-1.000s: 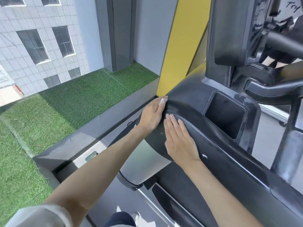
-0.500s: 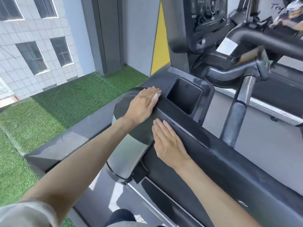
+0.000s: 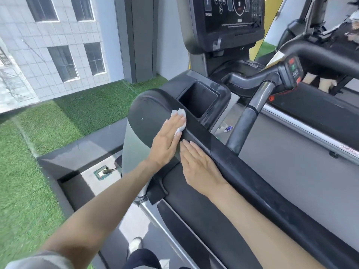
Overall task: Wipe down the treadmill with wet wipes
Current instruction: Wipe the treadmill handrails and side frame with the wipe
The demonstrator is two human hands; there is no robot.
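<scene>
We count two hands: one left hand (image 3: 167, 140) and one right hand (image 3: 200, 167). Between them there is one wet wipe (image 3: 179, 115). We count one treadmill (image 3: 233, 171) under our arms, and on it one console screen (image 3: 233, 16) and one square cup holder (image 3: 198, 100). On the one building (image 3: 19, 55) opposite we count four windows (image 3: 63, 64). Lower down we count one shoe (image 3: 135, 244) and one floor socket (image 3: 103, 171).

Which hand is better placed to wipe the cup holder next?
Left, I'd judge: the left hand presses the wet wipe flat beside the cup holder, while the right hand rests bare on the rail, farther back.
</scene>
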